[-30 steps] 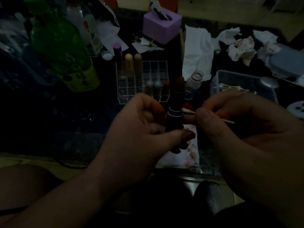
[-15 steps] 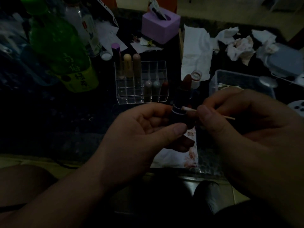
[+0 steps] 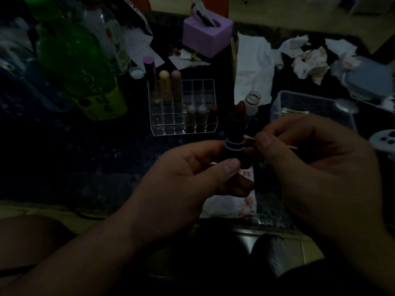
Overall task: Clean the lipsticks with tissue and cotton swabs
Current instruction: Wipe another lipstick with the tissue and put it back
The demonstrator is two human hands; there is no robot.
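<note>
My left hand (image 3: pixel 192 178) grips a dark lipstick (image 3: pixel 236 133) upright by its base, the dark red bullet extended above a pale-ringed collar. My right hand (image 3: pixel 316 167) pinches a cotton swab (image 3: pixel 249 137) whose white tip touches the lipstick's right side near the collar; the stick's far end pokes out to the right. A stained tissue (image 3: pixel 241 201) lies on the table under my hands. Several other lipsticks stand in a clear acrylic organizer (image 3: pixel 181 124) behind.
A clear box of cotton swabs (image 3: pixel 299 107) sits at right, a small open bottle (image 3: pixel 253 101) beside it. Crumpled used tissues (image 3: pixel 310 60) and a flat white tissue (image 3: pixel 252 67) lie behind. A purple tissue box (image 3: pixel 206 37) and green bottle (image 3: pixel 72 56) stand farther back.
The lipstick tilted away and came back nearly upright in my left hand, my thumb shifting along the base. The swab tip stayed against the collar area.
</note>
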